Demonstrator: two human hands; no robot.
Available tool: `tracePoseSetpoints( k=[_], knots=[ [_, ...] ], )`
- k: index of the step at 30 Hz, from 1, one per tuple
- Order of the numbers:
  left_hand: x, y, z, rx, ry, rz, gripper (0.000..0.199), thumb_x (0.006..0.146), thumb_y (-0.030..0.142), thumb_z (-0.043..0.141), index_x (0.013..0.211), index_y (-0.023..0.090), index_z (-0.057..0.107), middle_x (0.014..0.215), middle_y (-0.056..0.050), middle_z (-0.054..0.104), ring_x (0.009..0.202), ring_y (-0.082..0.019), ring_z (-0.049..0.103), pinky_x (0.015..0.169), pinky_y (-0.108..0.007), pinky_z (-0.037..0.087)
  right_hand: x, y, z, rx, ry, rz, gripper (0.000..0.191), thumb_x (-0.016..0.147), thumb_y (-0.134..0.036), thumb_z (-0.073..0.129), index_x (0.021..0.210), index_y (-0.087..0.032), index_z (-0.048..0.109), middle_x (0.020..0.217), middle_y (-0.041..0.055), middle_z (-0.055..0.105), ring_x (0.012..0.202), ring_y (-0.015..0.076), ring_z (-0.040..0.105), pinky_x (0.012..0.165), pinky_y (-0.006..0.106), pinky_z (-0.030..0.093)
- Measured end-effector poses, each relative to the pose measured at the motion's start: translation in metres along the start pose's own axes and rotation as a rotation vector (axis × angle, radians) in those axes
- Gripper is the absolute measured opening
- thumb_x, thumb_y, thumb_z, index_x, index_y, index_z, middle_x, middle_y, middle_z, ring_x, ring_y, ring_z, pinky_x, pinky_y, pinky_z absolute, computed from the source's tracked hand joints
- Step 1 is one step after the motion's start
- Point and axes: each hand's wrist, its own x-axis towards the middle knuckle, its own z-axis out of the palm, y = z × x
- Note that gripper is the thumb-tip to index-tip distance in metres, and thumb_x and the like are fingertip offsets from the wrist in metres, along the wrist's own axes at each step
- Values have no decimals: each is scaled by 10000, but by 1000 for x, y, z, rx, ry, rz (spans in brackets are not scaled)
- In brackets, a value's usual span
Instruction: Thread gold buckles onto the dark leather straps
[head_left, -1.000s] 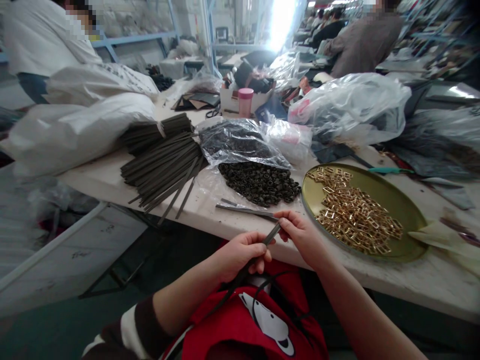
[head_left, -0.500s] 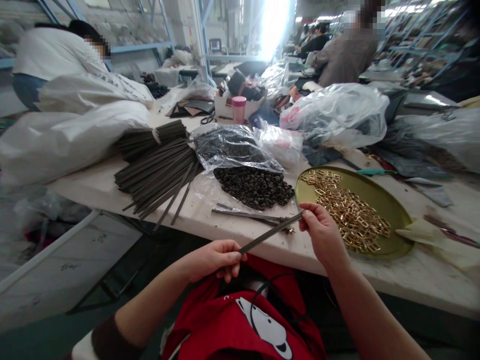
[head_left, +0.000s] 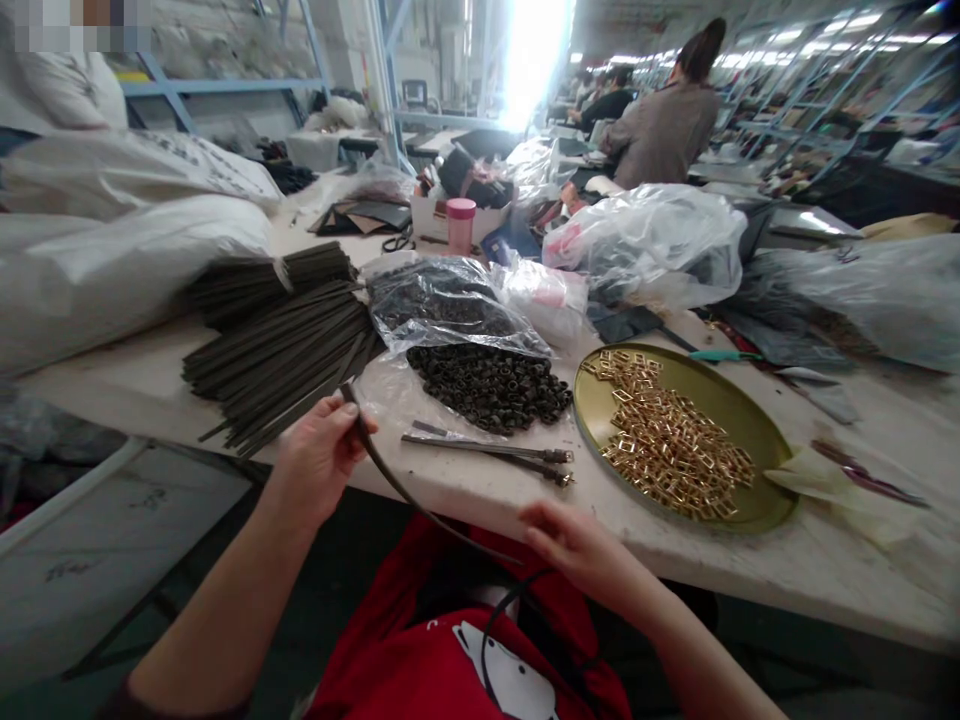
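A long, dark strap [head_left: 409, 492] is pinched near its upper end by my left hand [head_left: 319, 455], in front of the strap pile. From there it bends down to the right over my lap, and its lower end lies close to my right hand [head_left: 574, 550]. That hand is slightly blurred, its fingers loosely bent and apart, with nothing visible in them. Just beyond, on the table edge, lie straps with buckles [head_left: 499, 455] at their right ends. Behind these sits a heap of small black loops [head_left: 495, 388]. A gold tray [head_left: 776, 510] at the right bears many gold buckles [head_left: 675, 445].
Bundled dark straps [head_left: 277, 350] cover the left of the table [head_left: 840, 575]. Clear plastic bags [head_left: 645, 245] and a pink-lidded jar [head_left: 460, 225] stand farther back. White sacks [head_left: 142, 270] lie left. Other people work beyond, one in a brown top [head_left: 664, 130].
My left hand has moved up and left with the strap. My right hand has let go of the strap's other end and come down and left. The strap, straight before, now curves.
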Motion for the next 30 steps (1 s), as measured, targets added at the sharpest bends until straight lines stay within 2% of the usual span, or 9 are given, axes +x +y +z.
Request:
tracePoseSetpoints(
  k=[3,5,8,12,14,17,22,26,30],
  knots=[
    [-4,-14,35,170,-145,13,144,710,263,577,762,167,483,558,59,564,405,-30,376,390,-130,266,39,6,-23,-198,283,-2,205,842,-307,424,919,-185,571,820,43,634,739,167,574,655,267,429],
    [-6,-30,55,231,-258,-65,169,721,295,573,783,166,484,552,59,552,429,-38,387,406,-141,261,67,15,-39,-406,382,20,196,848,-277,410,911,-180,568,839,49,629,747,165,575,661,261,421],
    [-6,-56,77,218,-369,-238,190,704,315,572,778,161,490,561,53,550,439,-42,381,420,-157,254,100,27,-49,-604,387,47,153,819,-203,445,897,-178,575,903,64,618,805,173,575,694,262,401],
    [-1,-82,89,150,-394,-546,143,625,227,571,736,153,518,585,55,524,415,-26,351,404,-153,235,116,35,-47,-667,333,58,131,786,-185,496,888,-184,579,896,68,606,781,189,575,650,268,369],
    [2,-88,91,119,-404,-626,148,598,196,570,735,147,538,595,50,520,428,-22,365,414,-144,258,116,36,-46,-740,301,44,134,790,-199,500,900,-192,575,890,66,602,749,189,575,611,267,350],
    [4,-91,94,96,-421,-666,130,595,196,581,708,141,547,582,50,505,432,-20,366,409,-139,258,115,37,-46,-844,262,8,135,801,-216,488,910,-203,567,878,59,597,700,178,572,566,264,324],
    [4,-91,97,71,-441,-691,125,598,197,598,690,136,541,624,29,549,418,-10,350,395,-141,233,117,43,-48,-759,313,-10,132,753,-185,499,877,-194,544,852,49,596,711,175,564,593,260,347],
    [0,-91,96,20,-456,-716,133,597,175,598,711,127,549,651,11,571,429,-8,370,419,-139,266,113,42,-54,-636,422,-32,64,710,-194,511,772,-187,525,744,39,576,666,175,535,599,272,366],
    [-8,-87,93,-27,-462,-719,148,593,169,606,721,125,546,669,-3,596,441,-10,387,444,-140,288,98,32,-57,-311,531,0,62,699,-243,547,703,-194,509,605,-4,530,550,144,496,538,264,373]
  ],
)
